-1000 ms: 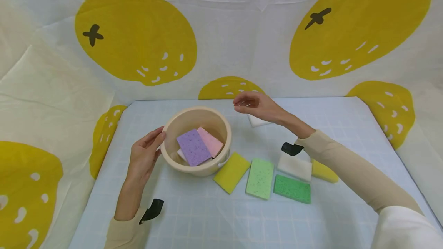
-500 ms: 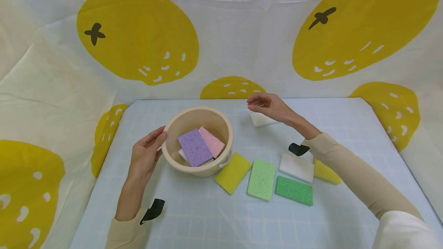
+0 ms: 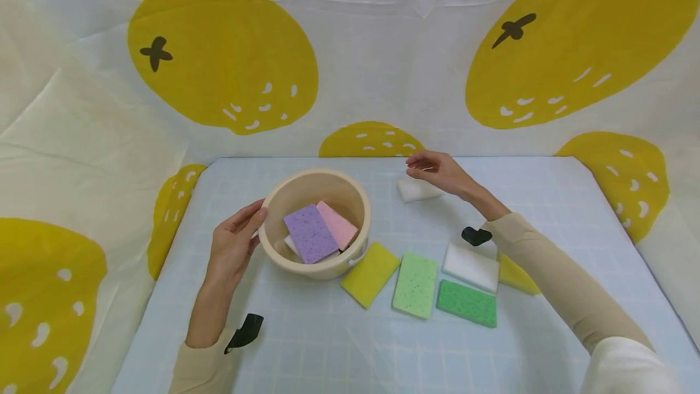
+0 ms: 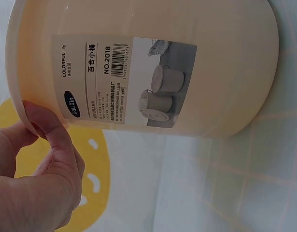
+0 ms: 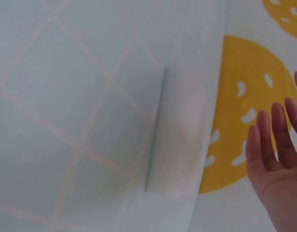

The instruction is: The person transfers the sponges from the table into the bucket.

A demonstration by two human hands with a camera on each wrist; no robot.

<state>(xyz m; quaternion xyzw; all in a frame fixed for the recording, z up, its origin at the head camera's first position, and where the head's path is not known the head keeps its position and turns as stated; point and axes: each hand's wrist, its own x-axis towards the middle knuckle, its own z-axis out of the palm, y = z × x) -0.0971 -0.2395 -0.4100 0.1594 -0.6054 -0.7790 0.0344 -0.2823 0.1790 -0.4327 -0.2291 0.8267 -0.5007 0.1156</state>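
A cream plastic bucket point(image 3: 314, 269) stands left of the middle of the table. Inside it lie a purple sponge point(image 3: 310, 233), a pink sponge point(image 3: 336, 225) and something white partly covered by them. My left hand point(image 3: 234, 245) pinches the bucket's rim at its left side; the left wrist view shows thumb and finger on the rim, beside the printed label point(image 4: 124, 82). My right hand point(image 3: 440, 172) hovers with relaxed fingers over a white sponge point(image 3: 414, 191) near the table's back edge. That right hand point(image 5: 278, 159) holds nothing in the right wrist view.
Right of the bucket lie a yellow sponge point(image 3: 370, 275), a light green sponge point(image 3: 415, 286), a green sponge point(image 3: 466, 303) and another white sponge point(image 3: 471, 267). A second yellow sponge point(image 3: 516, 275) is partly hidden by the right sleeve. A fruit-print cloth point(image 3: 383, 78) hangs behind the table.
My right hand has moved right, away from the bucket, uncovering more of the white sponge at the back. The left hand stays on the bucket's rim.
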